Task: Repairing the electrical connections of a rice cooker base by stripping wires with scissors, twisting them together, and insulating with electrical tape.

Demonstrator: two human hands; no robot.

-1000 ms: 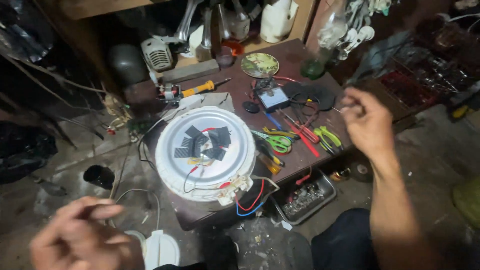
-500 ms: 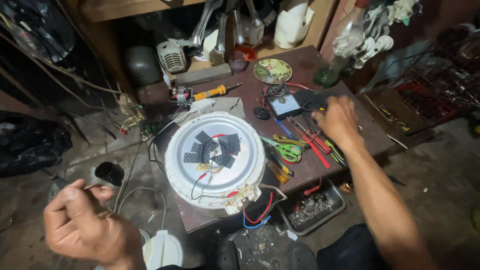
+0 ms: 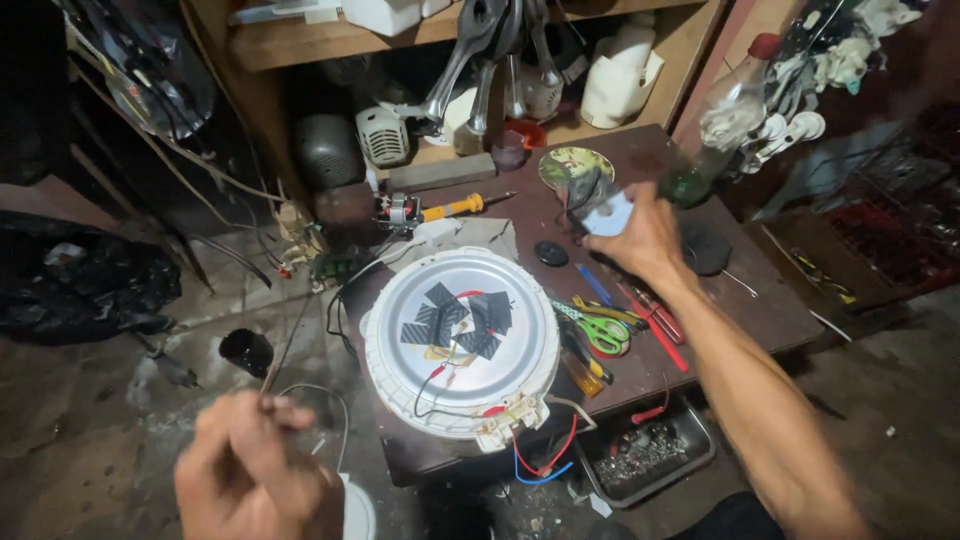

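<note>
My right hand (image 3: pixel 645 238) reaches over the brown table (image 3: pixel 740 300) and grips a small dark box with a pale blue face (image 3: pixel 603 212), lifted just off the tabletop and blurred. My left hand (image 3: pixel 255 480) is low at the near left, fingers closed on a thin wire (image 3: pixel 285 350) that runs up toward the table's left edge. Between the hands lies a round white appliance base (image 3: pixel 395 345), upturned. It has black square pieces and red, black and yellow wires inside, and red and blue wires hang from its front.
Green-handled scissors (image 3: pixel 603 332), red-handled tools (image 3: pixel 655 318) and a black cap (image 3: pixel 551 252) lie on the table. A yellow-handled screwdriver (image 3: pixel 455 208), a round dish (image 3: pixel 573 165) and a glass bottle (image 3: pixel 725 110) sit at the back. A tray of screws (image 3: pixel 650 455) and a black cup (image 3: pixel 245 350) are on the floor.
My right hand swung left from the table's right side to the small box and picked it up. My left hand shifted right and stays closed.
</note>
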